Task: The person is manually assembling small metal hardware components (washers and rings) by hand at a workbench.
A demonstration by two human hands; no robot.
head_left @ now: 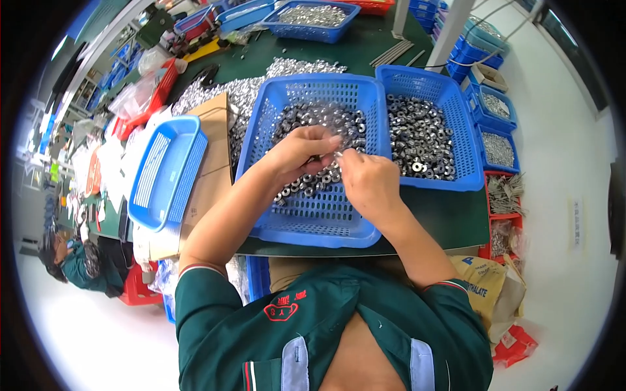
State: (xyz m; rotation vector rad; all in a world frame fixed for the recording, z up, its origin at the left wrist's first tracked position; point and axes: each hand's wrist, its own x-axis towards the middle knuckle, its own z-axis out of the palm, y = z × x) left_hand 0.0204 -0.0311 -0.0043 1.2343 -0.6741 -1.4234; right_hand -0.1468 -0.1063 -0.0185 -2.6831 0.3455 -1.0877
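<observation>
Both my hands meet over a large blue basket (313, 231) with slotted walls. My left hand (303, 153) is closed, its thumb and fingers pinching at what looks like a thin clear plastic bag (324, 120). My right hand (370, 179) is closed too, its fingertips pressed together beside the left thumb at the same clear film. Small metal rings (306, 186) lie in the basket beneath and around my hands. Exactly how the film runs between my fingers is too fine to make out.
A second blue basket (420, 140) of metal rings adjoins on the right. A pile of shiny small parts (303, 66) lies behind. At left, a light-blue basket (166, 173) rests by cardboard (212, 156). Metal rods (391, 53) lie at the back; a seated person (85, 264) is far left.
</observation>
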